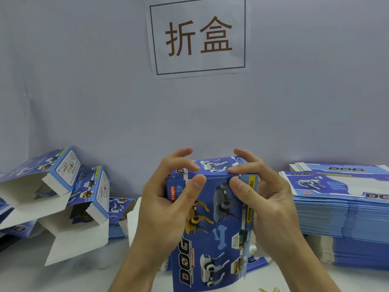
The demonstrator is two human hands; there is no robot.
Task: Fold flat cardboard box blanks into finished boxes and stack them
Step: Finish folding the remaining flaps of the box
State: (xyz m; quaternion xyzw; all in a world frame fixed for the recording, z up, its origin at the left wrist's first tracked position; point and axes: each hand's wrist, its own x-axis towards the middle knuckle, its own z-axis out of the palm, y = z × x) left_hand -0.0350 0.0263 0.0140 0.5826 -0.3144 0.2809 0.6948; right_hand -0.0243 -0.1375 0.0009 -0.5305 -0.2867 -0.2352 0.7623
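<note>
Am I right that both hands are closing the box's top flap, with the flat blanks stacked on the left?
Not quite. The head view shows the stack of flat blanks on the right; folded boxes lie left. Both the left hand and right hand do grip the box at its top.

Pretty even, soft light, no harsh shadows or glare. Slightly soft focus overall, with fisheye bending toward 3 and 9 o'clock.
</note>
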